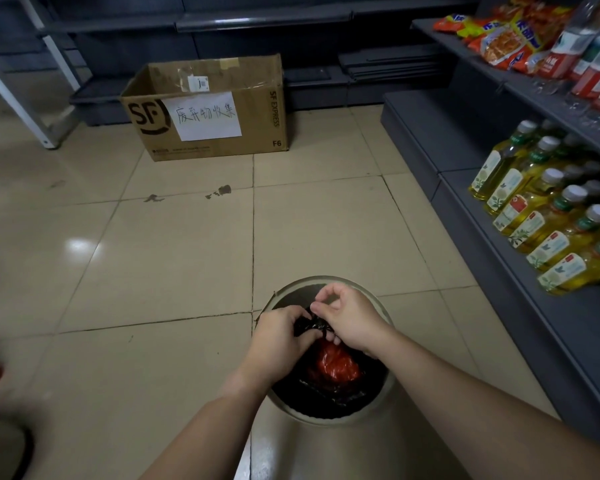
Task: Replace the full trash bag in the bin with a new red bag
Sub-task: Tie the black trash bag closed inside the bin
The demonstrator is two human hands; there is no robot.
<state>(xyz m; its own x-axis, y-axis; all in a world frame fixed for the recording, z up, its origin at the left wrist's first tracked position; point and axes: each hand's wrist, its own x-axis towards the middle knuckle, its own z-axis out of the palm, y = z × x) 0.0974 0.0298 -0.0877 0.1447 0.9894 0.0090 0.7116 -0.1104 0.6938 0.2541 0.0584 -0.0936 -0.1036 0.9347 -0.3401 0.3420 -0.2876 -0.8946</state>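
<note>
A round grey bin [383, 308] stands on the tiled floor just in front of me. Inside it sits a black trash bag [312, 396] with something red and crumpled [336, 363] showing in its middle. My left hand [278, 336] grips the gathered black plastic at the bag's top. My right hand [347, 315] pinches the same bunched plastic from the other side, with thumb and forefinger curled. Both hands meet over the bin's opening, and the bag's neck between them is partly hidden.
A cardboard box [208, 109] with a handwritten paper label stands on the floor ahead. Grey shelves [499, 216] on the right carry oil bottles [548, 223] and snack packets [499, 32]. A white ladder leg [18, 95] is at the left, and scraps [219, 192] lie on the tiles.
</note>
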